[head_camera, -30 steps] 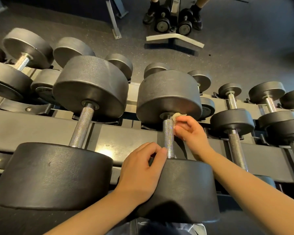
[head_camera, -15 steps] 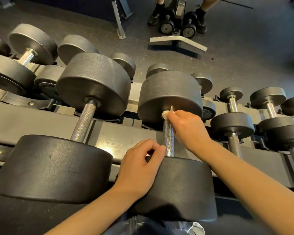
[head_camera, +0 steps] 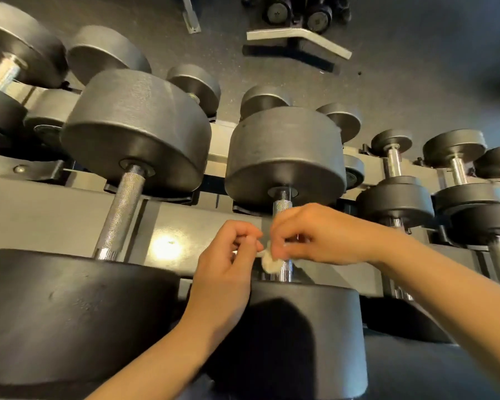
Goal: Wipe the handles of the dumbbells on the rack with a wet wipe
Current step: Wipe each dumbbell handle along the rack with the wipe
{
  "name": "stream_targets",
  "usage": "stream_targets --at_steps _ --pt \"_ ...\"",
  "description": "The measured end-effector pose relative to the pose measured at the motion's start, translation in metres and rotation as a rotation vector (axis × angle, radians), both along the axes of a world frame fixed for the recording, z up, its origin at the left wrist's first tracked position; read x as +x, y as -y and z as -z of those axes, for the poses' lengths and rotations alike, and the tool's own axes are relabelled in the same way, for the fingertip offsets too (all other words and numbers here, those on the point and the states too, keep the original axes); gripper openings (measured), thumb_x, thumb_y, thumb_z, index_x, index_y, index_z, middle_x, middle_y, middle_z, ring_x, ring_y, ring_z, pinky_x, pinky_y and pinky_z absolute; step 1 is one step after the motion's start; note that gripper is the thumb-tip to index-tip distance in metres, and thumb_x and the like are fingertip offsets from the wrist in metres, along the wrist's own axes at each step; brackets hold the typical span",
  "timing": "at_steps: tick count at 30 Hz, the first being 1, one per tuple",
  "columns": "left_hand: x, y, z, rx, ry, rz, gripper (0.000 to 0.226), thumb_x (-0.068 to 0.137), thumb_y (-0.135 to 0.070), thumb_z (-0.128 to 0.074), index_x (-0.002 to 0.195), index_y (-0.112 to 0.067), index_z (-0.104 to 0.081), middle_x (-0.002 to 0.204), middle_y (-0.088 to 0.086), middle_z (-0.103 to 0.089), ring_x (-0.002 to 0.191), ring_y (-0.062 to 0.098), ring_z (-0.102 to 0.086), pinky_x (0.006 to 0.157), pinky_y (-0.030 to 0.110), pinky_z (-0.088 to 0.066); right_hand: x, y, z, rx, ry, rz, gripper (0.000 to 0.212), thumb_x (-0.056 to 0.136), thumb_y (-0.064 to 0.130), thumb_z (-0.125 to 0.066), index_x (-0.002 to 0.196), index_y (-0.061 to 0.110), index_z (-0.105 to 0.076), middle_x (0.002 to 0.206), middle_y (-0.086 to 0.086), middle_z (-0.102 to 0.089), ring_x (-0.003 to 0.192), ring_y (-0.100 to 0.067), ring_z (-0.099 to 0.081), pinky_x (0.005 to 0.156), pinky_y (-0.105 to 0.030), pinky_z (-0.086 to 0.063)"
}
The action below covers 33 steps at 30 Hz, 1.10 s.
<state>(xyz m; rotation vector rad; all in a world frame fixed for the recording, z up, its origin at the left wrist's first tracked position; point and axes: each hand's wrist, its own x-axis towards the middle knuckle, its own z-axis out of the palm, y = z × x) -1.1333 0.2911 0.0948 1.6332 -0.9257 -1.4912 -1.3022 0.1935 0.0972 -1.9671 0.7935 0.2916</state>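
Two big black dumbbells lie on the grey rack (head_camera: 41, 215) in front of me. The middle dumbbell's knurled steel handle (head_camera: 282, 207) runs from its far head (head_camera: 286, 157) down to its near head (head_camera: 306, 327). A small crumpled off-white wet wipe (head_camera: 269, 262) sits against the lower part of that handle. My right hand (head_camera: 324, 235) pinches the wipe from the right, fingers curled over the handle. My left hand (head_camera: 225, 272) pinches the wipe's left edge with thumb and fingertips. The left dumbbell's handle (head_camera: 120, 212) is bare.
Smaller dumbbells (head_camera: 396, 180) fill the rack to the right and a lower tier behind. More heavy dumbbells (head_camera: 9, 67) sit at the far left. On the dark floor beyond stand a grey bench foot (head_camera: 298, 36) and two dumbbells (head_camera: 298, 13).
My right hand slid the wipe from the handle's far end down to its near end. My left hand lifted off the near head and took hold of the wipe's edge.
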Motion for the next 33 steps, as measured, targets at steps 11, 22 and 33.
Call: stream_targets --at_steps 11,22,33 --pt "-0.002 0.003 0.007 0.018 0.048 -0.020 0.020 0.097 -0.010 -0.048 0.091 -0.025 -0.059 0.085 -0.010 -0.064 0.085 0.007 -0.060 0.080 0.014 -0.046 -0.002 0.015 0.029 -0.640 -0.029 -0.032 0.012 0.074 0.004 -0.072 0.085 0.008 -0.067 0.090 -0.010 -0.058 0.063 -0.024 -0.058 0.051 -0.035 -0.051" --pt "-0.001 0.004 0.006 0.020 0.009 -0.019 0.023 0.096 -0.003 -0.049 0.091 -0.022 -0.060 0.084 -0.008 -0.063 0.084 0.010 -0.059 0.077 0.014 -0.046 -0.015 -0.014 0.013 0.076 0.196 -0.009 0.011 0.087 0.009 -0.065 0.090 0.016 -0.073 0.099 0.012 -0.061 0.085 0.012 -0.052 0.076 -0.002 -0.036" --pt "0.000 0.002 0.008 0.037 0.027 -0.008 0.015 0.094 -0.020 -0.048 0.091 -0.027 -0.061 0.085 -0.011 -0.065 0.089 0.007 -0.061 0.078 0.009 -0.043 -0.021 -0.013 0.055 -0.640 0.149 0.548 0.015 0.085 0.012 -0.054 0.090 0.009 -0.068 0.097 -0.002 -0.063 0.093 -0.010 -0.056 0.078 -0.021 -0.046"
